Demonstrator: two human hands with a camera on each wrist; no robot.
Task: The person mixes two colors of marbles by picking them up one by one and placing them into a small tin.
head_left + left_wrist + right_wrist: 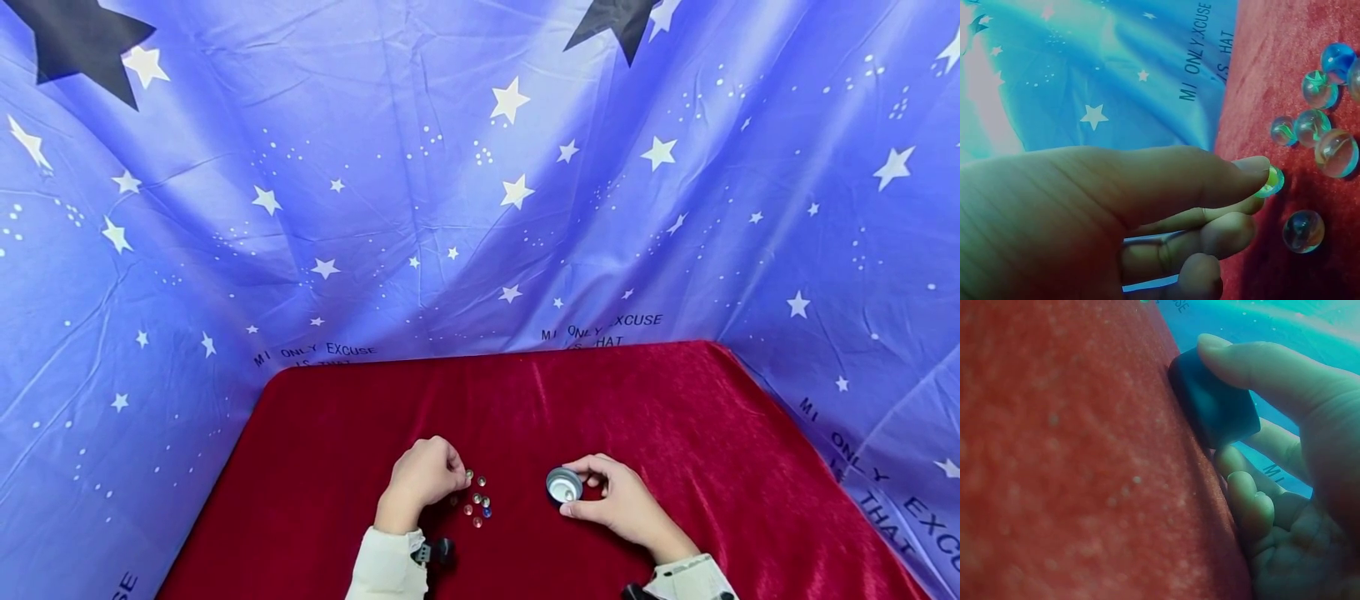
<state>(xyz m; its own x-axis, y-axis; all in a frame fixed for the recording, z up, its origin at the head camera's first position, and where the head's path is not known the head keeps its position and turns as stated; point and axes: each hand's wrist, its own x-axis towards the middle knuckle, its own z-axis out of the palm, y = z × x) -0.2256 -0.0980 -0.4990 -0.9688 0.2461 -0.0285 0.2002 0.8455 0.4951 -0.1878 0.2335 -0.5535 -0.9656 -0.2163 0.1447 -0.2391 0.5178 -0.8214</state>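
Cloth, blue and printed with white stars [480, 208], hangs as a backdrop on the far side and both flanks, closing in the work area. Below it a red velvet cover lies over the tabletop [675, 400], whose far edge runs straight and whose right edge slants toward the near right corner.

The right hand [622, 504] grips a small round metal cup [564, 484] standing on the cloth just right of centre, thumb and fingers curled round its wall; one small bead-like thing seems to sit inside it. The left hand [423, 479] is curled over the near-centre cloth, its thumb and fingertip pinching one greenish marble [1271, 181] at the cloth's surface. Just right of it lies a loose cluster of glass marbles [478, 500], near one another and lying apart from the cup.

To do this pick well, I judge the pinch should stay light and lift straight up, since round glass on velvet can squirt sideways into its neighbours; the cup wants a steady hold with its mouth upward.

Open red cloth spreads to the far side and to the right, well away from any edge. The near edge, by the sleeves, is closest.
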